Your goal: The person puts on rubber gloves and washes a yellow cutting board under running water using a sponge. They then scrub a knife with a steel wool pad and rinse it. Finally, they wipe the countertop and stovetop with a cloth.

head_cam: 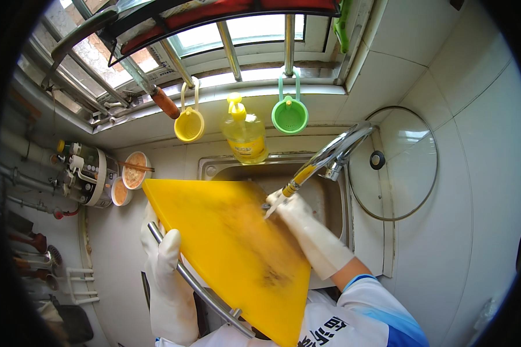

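A yellow cutting board (225, 234) with dark stains is tilted over the front of the sink. My left hand (167, 256), in a white rubber glove, grips its left edge, the thumb lying over a curved metal bar (199, 288) that runs along that edge. My right hand (286, 206), gloved too, is at the board's right side under the chrome faucet (330, 152). Water runs from the spout onto the board beside the right fingers. Something small and dark shows at those fingertips, too blurred to name. The stainless steel sink (325, 208) lies partly hidden behind the board.
Behind the sink stands a yellow dish soap pump bottle (245, 139). A yellow strainer cup (189, 124) and a green one (290, 115) hang from window bars. A glass pot lid (393, 173) leans at right. Two bowls of food (134, 171), one with chopsticks, sit left.
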Demonstrator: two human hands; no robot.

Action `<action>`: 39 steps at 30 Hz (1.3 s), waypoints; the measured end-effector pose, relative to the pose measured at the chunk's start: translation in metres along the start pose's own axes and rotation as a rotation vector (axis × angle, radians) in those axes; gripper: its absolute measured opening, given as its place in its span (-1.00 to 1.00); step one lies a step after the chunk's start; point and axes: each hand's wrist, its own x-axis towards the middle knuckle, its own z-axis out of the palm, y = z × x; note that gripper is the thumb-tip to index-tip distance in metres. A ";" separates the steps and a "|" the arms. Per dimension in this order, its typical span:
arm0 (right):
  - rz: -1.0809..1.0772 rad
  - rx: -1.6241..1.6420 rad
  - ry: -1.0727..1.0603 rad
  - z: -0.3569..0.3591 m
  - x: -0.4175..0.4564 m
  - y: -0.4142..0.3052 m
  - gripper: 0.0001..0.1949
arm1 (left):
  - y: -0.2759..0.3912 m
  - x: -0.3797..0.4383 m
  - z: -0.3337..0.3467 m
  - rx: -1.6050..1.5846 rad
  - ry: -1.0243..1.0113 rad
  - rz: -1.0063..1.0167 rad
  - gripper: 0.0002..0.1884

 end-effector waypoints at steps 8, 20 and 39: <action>-0.157 0.744 0.023 -0.072 -0.015 -0.056 -0.88 | -0.015 0.006 -0.017 -0.042 -0.068 -0.015 -0.25; -0.077 0.272 -0.321 -0.003 -0.108 -0.040 -0.57 | -0.024 0.005 -0.030 -0.060 -0.080 0.004 -0.23; -0.411 0.099 -0.155 0.010 -0.162 -0.057 -0.80 | -0.017 -0.003 -0.025 -0.068 -0.027 -0.009 -0.18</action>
